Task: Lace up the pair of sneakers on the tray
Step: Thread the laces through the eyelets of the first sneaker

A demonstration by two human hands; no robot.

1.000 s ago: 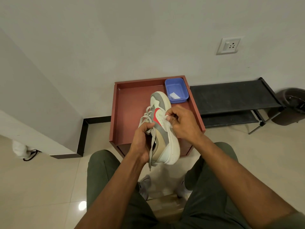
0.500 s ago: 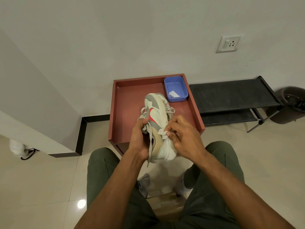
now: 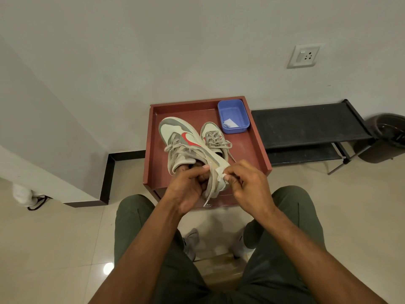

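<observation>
Over the near edge of the red-brown tray (image 3: 151, 150), as seen by the head camera, one sneaker (image 3: 186, 145) is held tilted on its side, toe pointing far and left, heel toward the person. The left hand (image 3: 188, 189) is curled round the heel and collar end from the near left, with its thumb laid across the opening. The right hand (image 3: 247, 185) sits just right of the heel, its fingertips pinching a small white piece (image 3: 221, 175) against the heel; what that piece is cannot be told. The two hands are close together, with the heel between them. A loose lace end (image 3: 210, 189) hangs down from the held sneaker between the hands.

Two sneakers are counted: the held one, and a second sneaker (image 3: 213, 137) lying on the tray just to its right, laces showing on top. One tray is seen. One blue tub (image 3: 233, 116) stands in the tray's far right corner, with a white scrap inside. To the right, one black rack (image 3: 306, 126) and one dark bin (image 3: 388, 137) stand on the floor.
</observation>
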